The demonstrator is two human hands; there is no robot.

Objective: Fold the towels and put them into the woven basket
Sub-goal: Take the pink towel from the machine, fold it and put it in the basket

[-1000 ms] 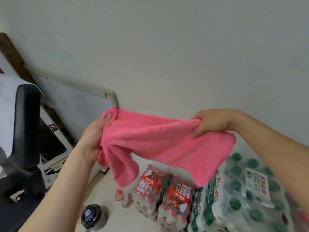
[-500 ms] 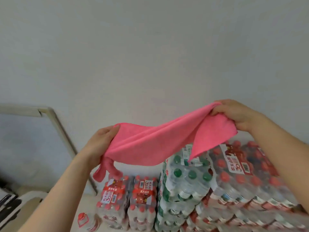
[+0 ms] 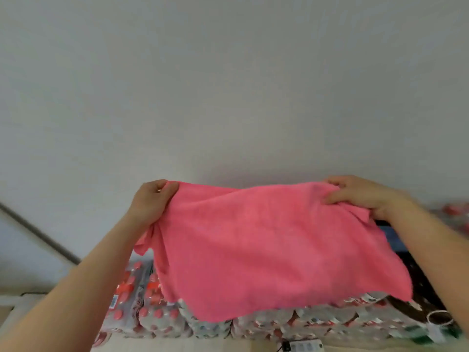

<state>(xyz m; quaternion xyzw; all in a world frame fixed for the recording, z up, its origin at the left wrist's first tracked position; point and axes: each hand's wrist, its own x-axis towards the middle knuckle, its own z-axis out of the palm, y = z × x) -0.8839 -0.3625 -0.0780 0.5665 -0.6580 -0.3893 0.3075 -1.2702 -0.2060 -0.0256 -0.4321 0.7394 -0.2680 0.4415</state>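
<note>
A pink towel (image 3: 264, 247) hangs spread out in the air in front of a grey wall. My left hand (image 3: 152, 201) grips its upper left corner, with some cloth bunched below the fist. My right hand (image 3: 360, 194) pinches the upper right corner. The towel's lower edge drapes over stacked bottle packs. No woven basket is in view.
Shrink-wrapped packs of water bottles (image 3: 157, 316) with red caps are stacked below the towel, across the bottom of the view. A dark object (image 3: 406, 260) lies at the right behind my right forearm. A slanted metal bar (image 3: 38, 235) leans against the wall at left.
The towel has gone from a twisted strip to a flat spread sheet. Both hands moved apart and level. The view has swung right and down, away from the chair.
</note>
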